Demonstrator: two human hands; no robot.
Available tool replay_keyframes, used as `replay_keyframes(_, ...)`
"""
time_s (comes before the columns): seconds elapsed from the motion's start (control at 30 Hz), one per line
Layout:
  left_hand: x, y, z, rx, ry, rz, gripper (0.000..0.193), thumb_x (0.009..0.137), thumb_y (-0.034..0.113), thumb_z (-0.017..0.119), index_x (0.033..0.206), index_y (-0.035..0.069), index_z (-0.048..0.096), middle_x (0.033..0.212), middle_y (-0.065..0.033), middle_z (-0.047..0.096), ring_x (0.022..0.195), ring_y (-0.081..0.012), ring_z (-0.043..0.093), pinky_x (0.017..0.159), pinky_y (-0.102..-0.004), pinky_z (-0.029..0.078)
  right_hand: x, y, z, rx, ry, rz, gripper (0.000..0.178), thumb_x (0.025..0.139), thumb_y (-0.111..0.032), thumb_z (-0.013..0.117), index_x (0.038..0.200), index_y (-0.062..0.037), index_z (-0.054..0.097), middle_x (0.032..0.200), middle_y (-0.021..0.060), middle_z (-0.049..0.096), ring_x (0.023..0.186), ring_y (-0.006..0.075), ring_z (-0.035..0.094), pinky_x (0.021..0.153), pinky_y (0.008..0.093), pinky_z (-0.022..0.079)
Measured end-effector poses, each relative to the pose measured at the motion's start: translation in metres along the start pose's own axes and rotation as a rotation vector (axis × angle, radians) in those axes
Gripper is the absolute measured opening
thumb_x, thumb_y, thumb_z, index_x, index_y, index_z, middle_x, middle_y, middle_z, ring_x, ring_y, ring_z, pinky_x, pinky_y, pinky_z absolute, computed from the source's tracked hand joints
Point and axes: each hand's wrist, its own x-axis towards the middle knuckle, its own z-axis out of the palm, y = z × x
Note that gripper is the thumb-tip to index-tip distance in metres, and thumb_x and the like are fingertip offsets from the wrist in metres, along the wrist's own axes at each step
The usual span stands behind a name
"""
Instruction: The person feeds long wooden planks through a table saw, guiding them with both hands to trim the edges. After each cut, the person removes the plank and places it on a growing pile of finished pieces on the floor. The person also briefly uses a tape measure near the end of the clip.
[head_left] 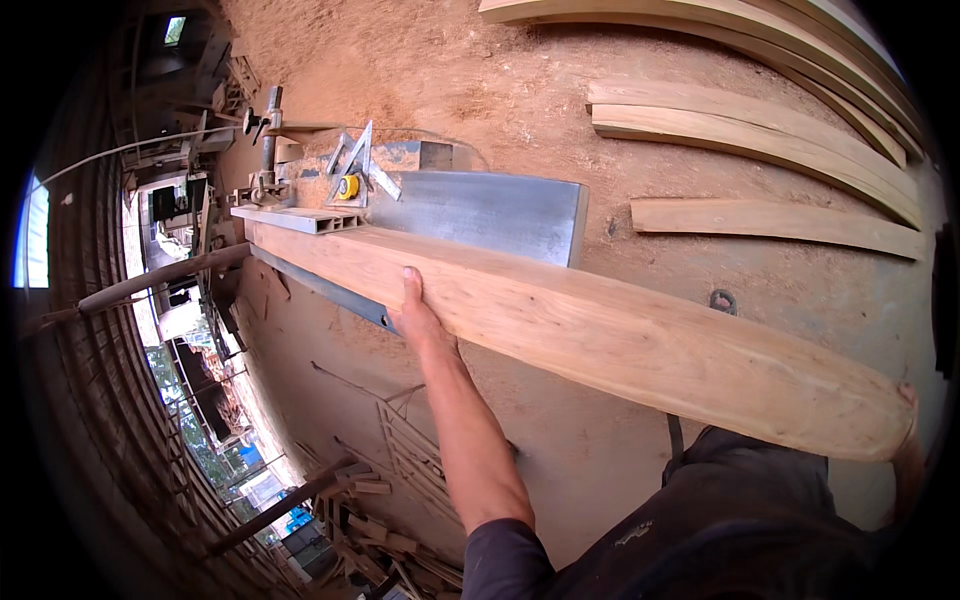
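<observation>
A long, thick wooden plank slants across the view, its far left end on a woodworking machine with a grey metal table. My left hand grips the plank's near edge, thumb on the top face and fingers hidden beneath. At the far right my right hand is wrapped round the plank's near end, mostly hidden by the wood. Beside the plank's far end lies a hollow metal bar. A dark metal strip runs along the plank's left side.
A yellow tape measure and a metal set square lie on the machine near an upright clamp post. Several cut planks rest on the dusty floor at the right. Scrap wood is piled at lower left.
</observation>
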Motion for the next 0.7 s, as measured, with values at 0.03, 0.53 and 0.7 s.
replay_keyframes(0.03,0.006,0.0,-0.002,0.003,-0.004,0.004,0.07,0.095,0.014,0.076,0.15,-0.005,0.039,0.135,-0.0207,0.061,0.112,-0.0283,0.067,0.093,-0.0412,0.061,-0.001,0.001,0.005,0.0,0.002,0.003,0.069,0.09,-0.059,0.056,0.131,-0.0035,0.067,0.121,0.0168,0.074,0.105,0.0363,0.072,0.096,0.0503,0.057)
replay_keyframes(0.53,0.042,0.003,-0.013,-0.009,-0.016,0.032,0.066,0.096,0.013,0.074,0.15,-0.003,0.04,0.136,-0.0185,0.06,0.115,-0.0275,0.065,0.095,-0.041,0.059,-0.005,0.005,0.056,-0.002,0.0,0.023,0.068,0.092,-0.059,0.056,0.132,-0.0046,0.067,0.122,0.0155,0.074,0.106,0.0346,0.071,0.095,0.0497,0.057)
replay_keyframes(0.7,0.055,0.001,-0.02,-0.008,-0.026,0.039,0.063,0.096,0.014,0.075,0.147,-0.004,0.043,0.135,-0.0182,0.061,0.115,-0.0276,0.065,0.094,-0.0414,0.058,-0.004,0.005,0.068,-0.013,-0.007,0.033,0.068,0.092,-0.058,0.055,0.132,-0.005,0.066,0.122,0.0151,0.073,0.106,0.034,0.071,0.095,0.0495,0.057)
